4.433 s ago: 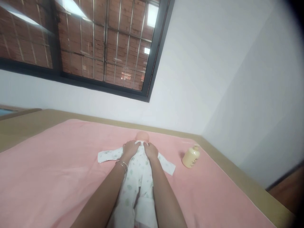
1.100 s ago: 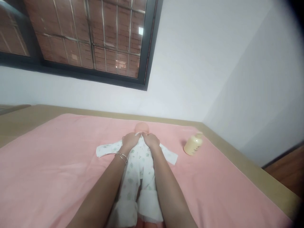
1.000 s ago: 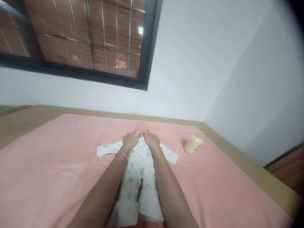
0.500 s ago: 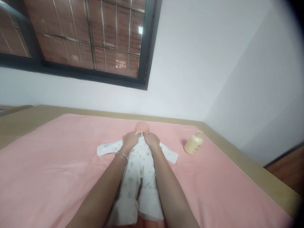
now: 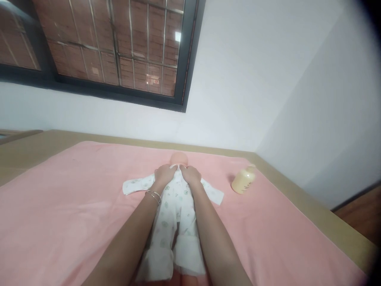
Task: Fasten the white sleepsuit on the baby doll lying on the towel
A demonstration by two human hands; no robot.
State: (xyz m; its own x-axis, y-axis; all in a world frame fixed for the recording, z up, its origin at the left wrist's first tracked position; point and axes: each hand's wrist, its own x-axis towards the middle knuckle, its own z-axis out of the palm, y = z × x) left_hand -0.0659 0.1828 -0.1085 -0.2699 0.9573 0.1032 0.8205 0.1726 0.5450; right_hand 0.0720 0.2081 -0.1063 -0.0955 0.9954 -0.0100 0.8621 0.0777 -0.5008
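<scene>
A baby doll [image 5: 179, 159] lies stretched out, its head toward the wall and its feet toward me. It wears a white baby outfit [image 5: 169, 206] with a small green print, sleeves spread to both sides and wide cuffs at the leg ends. My left hand [image 5: 165, 174] is closed on the outfit's collar at the doll's neck, thumb pointing inward. My right hand [image 5: 191, 174] grips the other side of the same collar, close beside it. A bracelet [image 5: 154, 196] circles my left wrist. The doll's lower legs show only partly at the bottom edge.
A pink blanket [image 5: 74, 206] covers most of the tan surface [image 5: 321, 206] under the doll. To the right stands a yellow pump bottle [image 5: 243, 180]. Behind are a white wall [image 5: 232, 79] and a dark-framed window [image 5: 119, 51] with bars.
Both hands keep the same place at the collar. The view has shifted very slightly; the doll and bottle look unmoved.
</scene>
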